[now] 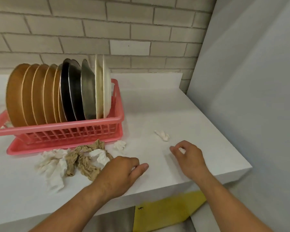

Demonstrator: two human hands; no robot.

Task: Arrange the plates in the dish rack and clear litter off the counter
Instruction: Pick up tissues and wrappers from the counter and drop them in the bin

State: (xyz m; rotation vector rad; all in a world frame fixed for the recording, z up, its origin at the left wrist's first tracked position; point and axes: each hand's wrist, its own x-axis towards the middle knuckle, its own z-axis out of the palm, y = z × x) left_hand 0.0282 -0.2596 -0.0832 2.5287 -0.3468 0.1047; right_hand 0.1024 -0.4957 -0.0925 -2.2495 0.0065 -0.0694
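A pink dish rack on the white counter holds several plates on edge: brown ones at the left, dark and steel ones in the middle, white ones at the right. Crumpled white and brown paper lies in front of the rack. A small white scrap and a twisted white scrap lie farther right. My left hand rests on the counter beside the paper pile, fingers curled. My right hand pinches a small white scrap.
A tiled wall runs behind the counter and a grey wall closes the right side. The counter's front edge is just under my wrists. Below it a yellow panel shows next to a steel surface.
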